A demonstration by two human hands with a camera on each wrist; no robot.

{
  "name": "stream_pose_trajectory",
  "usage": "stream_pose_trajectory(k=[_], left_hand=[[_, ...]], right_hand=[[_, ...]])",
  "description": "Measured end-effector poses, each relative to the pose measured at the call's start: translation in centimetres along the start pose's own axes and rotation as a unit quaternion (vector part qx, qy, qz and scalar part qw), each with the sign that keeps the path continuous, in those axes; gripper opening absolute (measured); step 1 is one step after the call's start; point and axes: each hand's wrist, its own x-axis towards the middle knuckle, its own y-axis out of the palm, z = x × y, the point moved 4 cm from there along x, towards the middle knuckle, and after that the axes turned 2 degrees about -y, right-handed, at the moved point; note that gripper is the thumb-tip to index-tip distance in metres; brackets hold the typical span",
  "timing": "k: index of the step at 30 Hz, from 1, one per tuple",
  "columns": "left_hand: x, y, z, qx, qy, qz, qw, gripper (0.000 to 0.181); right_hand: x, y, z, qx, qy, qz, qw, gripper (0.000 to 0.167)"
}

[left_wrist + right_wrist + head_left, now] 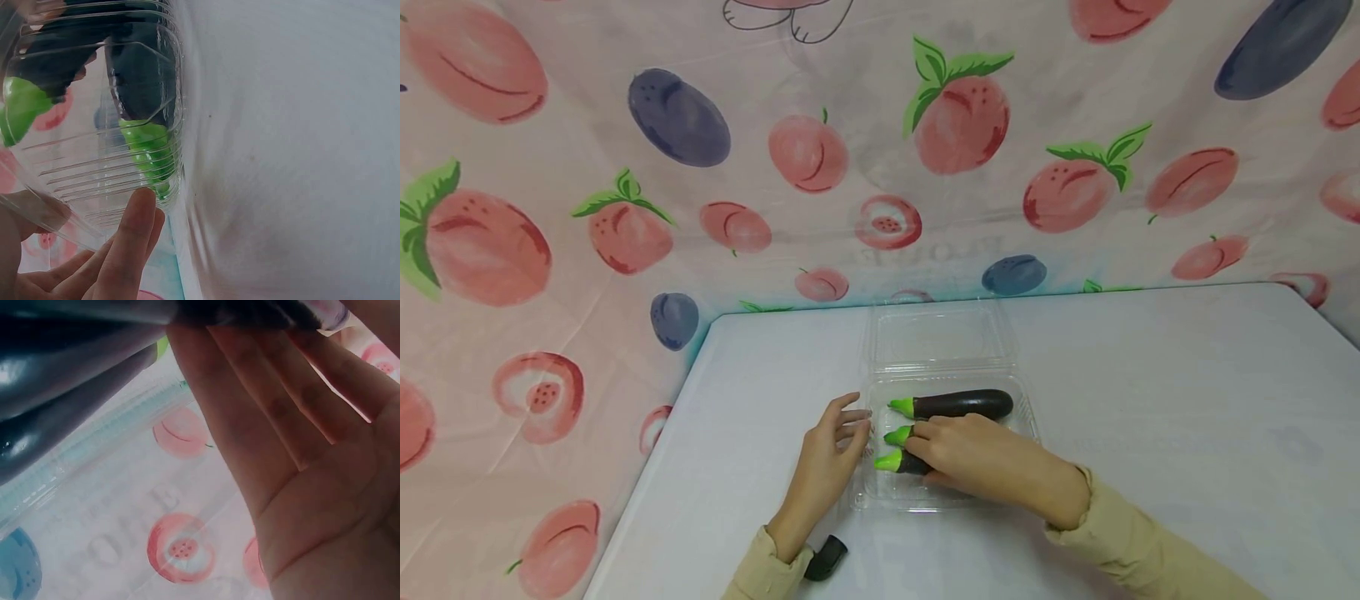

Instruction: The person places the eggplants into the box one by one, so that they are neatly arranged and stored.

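Observation:
A clear plastic clamshell box [917, 507] lies open on the white table, its lid folded back. Inside are three dark eggplants with bright green stems: a back eggplant [964, 403], a middle eggplant [898, 435] and a front eggplant [913, 463]. My right hand [988, 457] reaches in from the right and covers much of the middle and front ones. Its fingers and thumb hold an eggplant; which of those two is partly hidden. My left hand [823, 454] is at the box's left side, fingers mostly straight, an index fingertip [140, 203] touching the ridged wall.
The box's raised lid [942, 333] reaches toward the back edge of the white table [1150, 400]. Behind the table hangs a fruit-printed cloth [887, 150]. A black device [826, 558] sits at my left wrist.

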Motion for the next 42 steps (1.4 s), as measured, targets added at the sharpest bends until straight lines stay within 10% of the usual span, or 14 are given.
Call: stream_pose_trajectory(k=[42], left_hand=[[0.0, 0.0, 0.1, 0.012, 0.003, -0.002, 0.9999, 0.043]], right_hand=[[1.2, 1.5, 0.1, 0.006, 0.004, 0.088, 0.9961, 0.031]])
